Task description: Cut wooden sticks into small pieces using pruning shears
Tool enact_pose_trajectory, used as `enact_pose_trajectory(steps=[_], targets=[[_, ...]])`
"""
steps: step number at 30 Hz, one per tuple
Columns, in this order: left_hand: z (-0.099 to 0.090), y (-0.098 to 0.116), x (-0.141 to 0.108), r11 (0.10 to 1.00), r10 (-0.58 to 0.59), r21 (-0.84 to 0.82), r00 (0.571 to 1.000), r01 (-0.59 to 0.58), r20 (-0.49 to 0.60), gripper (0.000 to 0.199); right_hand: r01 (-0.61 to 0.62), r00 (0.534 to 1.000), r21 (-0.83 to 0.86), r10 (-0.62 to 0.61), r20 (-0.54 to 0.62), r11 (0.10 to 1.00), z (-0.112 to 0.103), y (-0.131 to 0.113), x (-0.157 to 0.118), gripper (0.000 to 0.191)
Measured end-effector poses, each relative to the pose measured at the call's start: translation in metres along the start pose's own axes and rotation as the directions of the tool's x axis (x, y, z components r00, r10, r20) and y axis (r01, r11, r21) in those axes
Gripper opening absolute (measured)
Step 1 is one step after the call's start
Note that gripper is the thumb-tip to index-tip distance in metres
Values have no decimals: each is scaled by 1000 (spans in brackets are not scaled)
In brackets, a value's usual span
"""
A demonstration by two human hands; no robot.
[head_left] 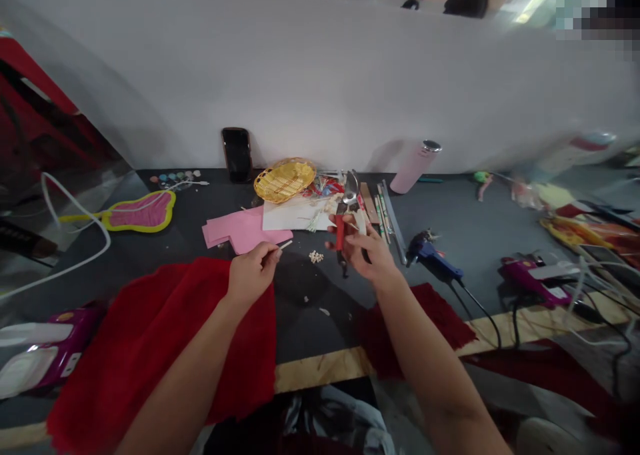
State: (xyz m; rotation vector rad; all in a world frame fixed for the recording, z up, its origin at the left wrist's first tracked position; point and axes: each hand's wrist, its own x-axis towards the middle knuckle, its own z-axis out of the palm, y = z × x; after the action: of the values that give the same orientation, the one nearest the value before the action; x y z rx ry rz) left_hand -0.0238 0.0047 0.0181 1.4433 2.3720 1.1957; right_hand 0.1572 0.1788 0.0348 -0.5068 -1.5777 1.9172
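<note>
My left hand pinches a thin pale stick, its tip pointing right past my fingertips. In my right hand is a pair of pruning shears with red handles, held upright with the metal blades at the top. Between my hands, a small pile of pale cut bits lies on the dark tabletop. Behind my left hand are sheets of pink felt, partly under a white sheet.
A yellow woven basket and a phone are by the wall. A pink bottle stands back right, near a blue glue gun with a cord. Red cloth covers the front left. A power strip sits at right.
</note>
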Motion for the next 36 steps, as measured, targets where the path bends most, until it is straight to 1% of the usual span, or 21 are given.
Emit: enact_pose_trajectory(steps=[2, 5, 7, 8, 9, 10, 12, 14, 15, 17, 19, 25, 36], targets=[[-2, 4, 0, 994, -28, -106, 999, 24, -33, 20, -19, 997, 0, 19, 75, 1000, -1, 10, -4, 36], [-4, 9, -1, 949, -104, -304, 993, 84, -48, 21, -11, 992, -95, 23, 127, 995, -6, 13, -12, 50], [-4, 12, -1, 895, -158, -425, 987, 133, -25, 23, 52, 990, -225, -21, 137, 973, -6, 8, -17, 46], [-4, 13, -2, 865, -179, -477, 984, 153, -8, 24, 99, 988, -314, -55, 144, 944, -5, 5, -19, 42], [-3, 13, -2, 837, -192, -522, 981, 167, 6, 25, 154, 983, -417, -99, 152, 896, -3, 3, -20, 39], [-3, 13, -3, 812, -199, -557, 980, 172, 12, 26, 214, 975, -522, -148, 167, 825, 0, 2, -21, 38], [-1, 12, -3, 781, -203, -603, 979, 166, 7, 27, 320, 947, -699, -227, 226, 640, 6, 3, -20, 44], [0, 11, -2, 770, -206, -618, 979, 157, -8, 27, 372, 926, -801, -243, 288, 469, 11, 9, -19, 50], [1, 11, -2, 770, -210, -618, 978, 158, -12, 28, 379, 923, -831, -229, 308, 407, 13, 13, -18, 53], [1, 11, -1, 774, -219, -613, 975, 161, -20, 28, 375, 925, -870, -189, 329, 321, 15, 20, -18, 56], [1, 11, 0, 779, -224, -607, 974, 159, -32, 27, 372, 927, -889, -163, 339, 266, 15, 26, -18, 59], [0, 13, 0, 806, -209, -571, 978, 155, -29, 26, 379, 924, -909, -135, 359, 175, 18, 25, -21, 59], [0, 18, 0, 832, -166, -536, 986, 147, 12, 21, 369, 927, -920, -124, 354, 132, 23, 21, -24, 58]])
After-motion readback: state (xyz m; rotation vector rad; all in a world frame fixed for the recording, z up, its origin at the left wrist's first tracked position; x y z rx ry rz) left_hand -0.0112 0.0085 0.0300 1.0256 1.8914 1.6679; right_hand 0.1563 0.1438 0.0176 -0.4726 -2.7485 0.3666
